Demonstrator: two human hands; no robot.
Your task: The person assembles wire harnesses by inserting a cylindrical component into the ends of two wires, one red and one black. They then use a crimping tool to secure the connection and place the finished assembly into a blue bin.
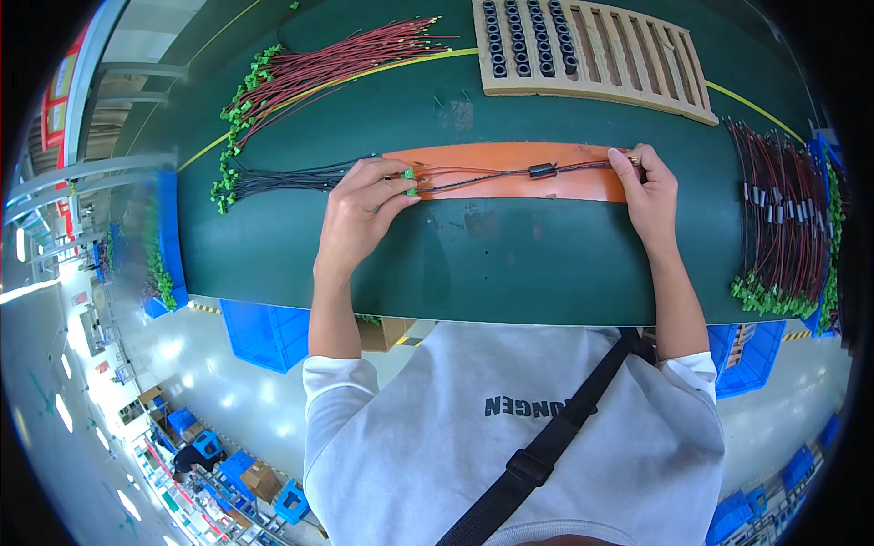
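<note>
A thin pair of wires (482, 176), one red and one black, lies stretched flat along an orange mat (546, 185) on a green workbench (510, 264), a small black ring (542, 170) threaded near its middle. The left hand (360, 214) pinches the green plug (410, 175) at one end between thumb and fingertips, the fingers curled close. The right hand (651, 191) nips the bare far end between thumb and forefinger, the other fingers folded in.

The wires look light and limp, likely to sag or kink unless held at both ends. The plug seems the one firm place to grip. The ring appears free to slide along them.

Left of the mat lies a bundle of black wires (282, 179) with green plugs. Farther back a fan of red wires (337, 64) spreads out, and a cardboard tray (637, 64) holds rows of black rings in its left slots. On the right edge lies a heap of finished wires (783, 218).

The tips under the right fingers are hidden, so it cannot be told whether they carry metal ends. The lens bends the bench edges, and the blue crates (264, 332) below it are partly cut off by the person's grey top (437, 455).
</note>
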